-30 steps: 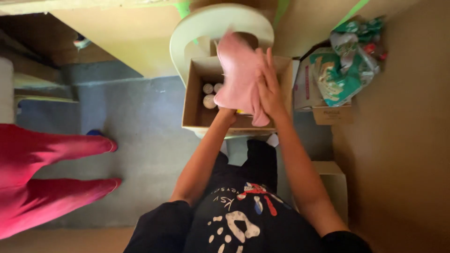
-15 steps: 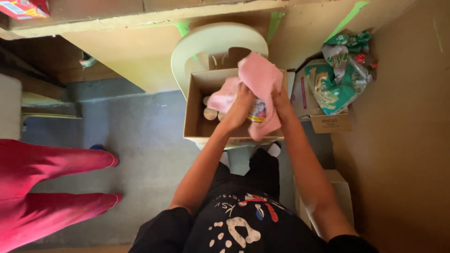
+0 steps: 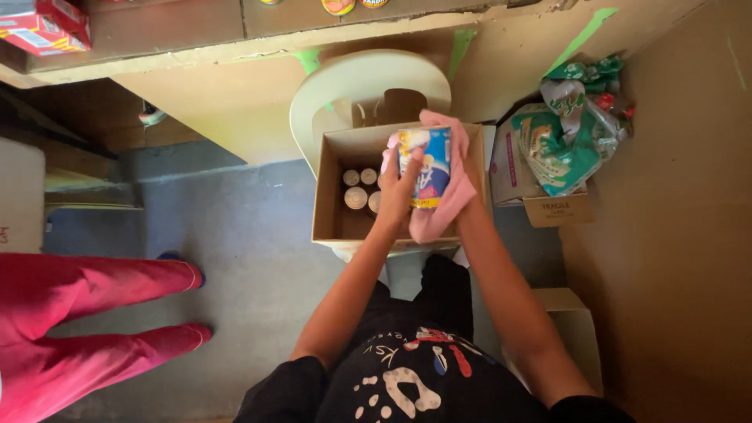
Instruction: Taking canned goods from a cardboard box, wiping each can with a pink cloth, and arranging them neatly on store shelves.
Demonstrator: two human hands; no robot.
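Your pink cloth (image 3: 439, 205) no longer drapes over the front of what you hold: it now sits behind and under a blue and yellow can (image 3: 427, 167), whose label is uncovered. Your left hand (image 3: 398, 188) moves from under the cloth to grip the can's side. The cans in the cardboard box (image 3: 329, 204) show more fully now.

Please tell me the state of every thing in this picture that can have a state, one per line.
Left hand: gripping the can.
Right hand: under the cloth, behind the can.
Can: lifted above the box, upright.
Cloth: draped behind the can.
Box: open, some cans inside, standing on the chair.
Chair: upright, carrying the box.
Bag: crumpled, on another box.
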